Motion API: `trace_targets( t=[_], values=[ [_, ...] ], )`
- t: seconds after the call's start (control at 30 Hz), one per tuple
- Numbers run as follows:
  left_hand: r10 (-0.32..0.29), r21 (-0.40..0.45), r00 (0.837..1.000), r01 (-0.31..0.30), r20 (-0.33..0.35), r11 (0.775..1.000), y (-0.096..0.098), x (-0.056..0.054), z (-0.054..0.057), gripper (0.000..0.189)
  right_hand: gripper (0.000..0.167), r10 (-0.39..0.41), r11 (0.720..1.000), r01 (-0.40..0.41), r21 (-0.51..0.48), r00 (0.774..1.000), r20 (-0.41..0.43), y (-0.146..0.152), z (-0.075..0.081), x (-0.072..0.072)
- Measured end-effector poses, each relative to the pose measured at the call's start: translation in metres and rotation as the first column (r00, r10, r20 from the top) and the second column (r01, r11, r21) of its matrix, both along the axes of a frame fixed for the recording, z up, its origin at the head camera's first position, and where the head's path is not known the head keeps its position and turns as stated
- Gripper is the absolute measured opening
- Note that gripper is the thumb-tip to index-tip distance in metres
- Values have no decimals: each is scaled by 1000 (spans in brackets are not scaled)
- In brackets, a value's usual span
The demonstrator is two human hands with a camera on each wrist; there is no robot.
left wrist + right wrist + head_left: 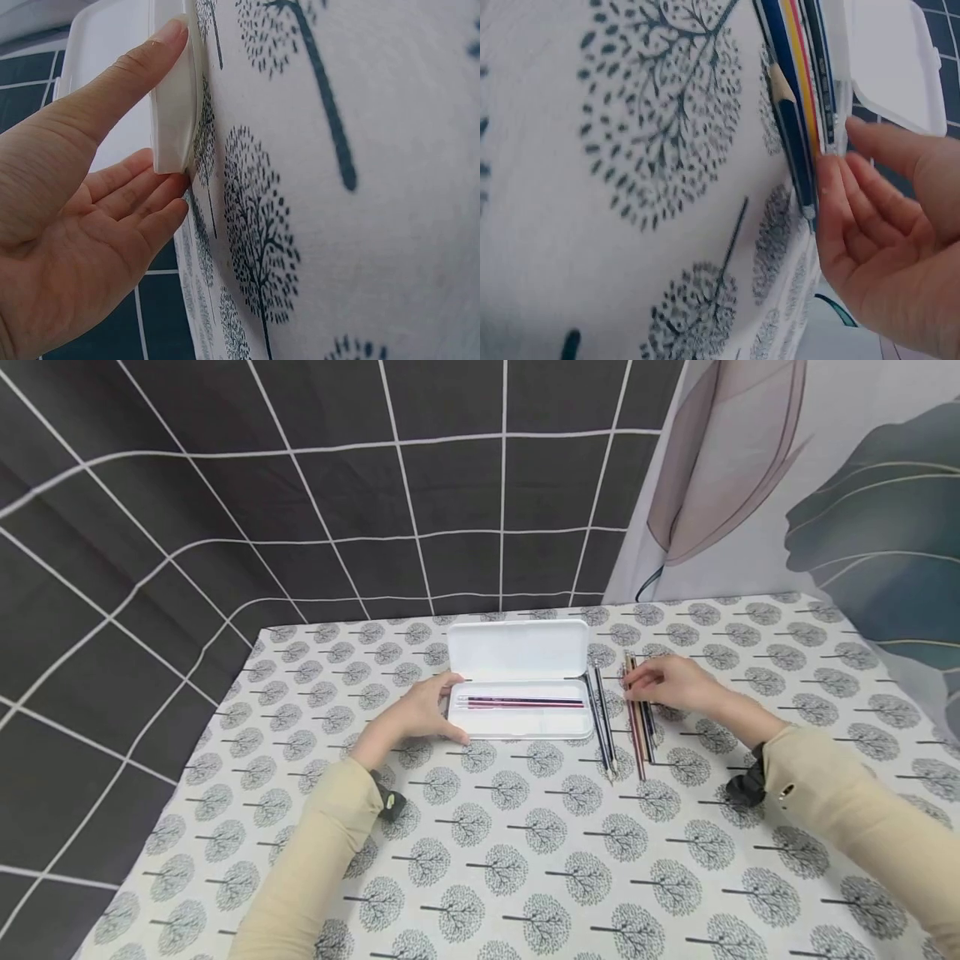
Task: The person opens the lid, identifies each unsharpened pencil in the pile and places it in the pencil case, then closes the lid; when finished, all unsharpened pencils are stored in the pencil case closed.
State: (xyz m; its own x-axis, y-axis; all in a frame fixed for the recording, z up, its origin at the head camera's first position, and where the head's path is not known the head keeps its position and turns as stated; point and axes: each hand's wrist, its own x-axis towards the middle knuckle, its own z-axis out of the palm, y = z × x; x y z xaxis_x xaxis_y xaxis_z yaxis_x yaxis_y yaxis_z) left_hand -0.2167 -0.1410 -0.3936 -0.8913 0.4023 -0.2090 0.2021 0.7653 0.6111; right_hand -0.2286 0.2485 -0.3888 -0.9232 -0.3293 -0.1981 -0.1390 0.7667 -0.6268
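Observation:
A white pencil case [495, 724] lies with its lid [517, 647] raised at the back. Inside are a dark pencil and a red pencil [525, 703]. My left hand [420, 706] holds the case's left end, thumb at the front corner and fingers around the side; the left wrist view shows the thumb [142, 64] against the front wall. To the right, my right hand [671, 683] pinches a pencil [826, 90] near its end between thumb and fingertips. Several other pencils [637, 735], red, dark and light, lie beneath and beside those fingers. One sharpened dark pencil [789, 127] lies nearest the camera.
Several dark pencils [603, 722] lie against the case's right side, pointing toward me. A white cloth [480, 877] printed with grey trees covers the table. Behind it hang a dark curtain with a white grid [450, 493] and a pale curtain with leaf shapes [727, 485].

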Motion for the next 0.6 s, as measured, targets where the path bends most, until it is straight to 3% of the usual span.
trace_targets(
  t=[0.23, 0.4, 0.6],
  values=[
    [16, -6, 1000, -16, 10, 1000, 1, 1, 2, 99, 41, -99, 992, 102, 68, 994, -51, -13, 1, -4],
    [16, -8, 1000, -16, 16, 1000, 2, 1, 2, 99, 31, -87, 988, 103, 113, 987, -134, -27, 4, -2],
    [8, -12, 1000, -8, 7, 1000, 0, 0, 2, 100, 28, -74, 981, 95, 172, 989, -125, -35, 5, -7]
  ],
)
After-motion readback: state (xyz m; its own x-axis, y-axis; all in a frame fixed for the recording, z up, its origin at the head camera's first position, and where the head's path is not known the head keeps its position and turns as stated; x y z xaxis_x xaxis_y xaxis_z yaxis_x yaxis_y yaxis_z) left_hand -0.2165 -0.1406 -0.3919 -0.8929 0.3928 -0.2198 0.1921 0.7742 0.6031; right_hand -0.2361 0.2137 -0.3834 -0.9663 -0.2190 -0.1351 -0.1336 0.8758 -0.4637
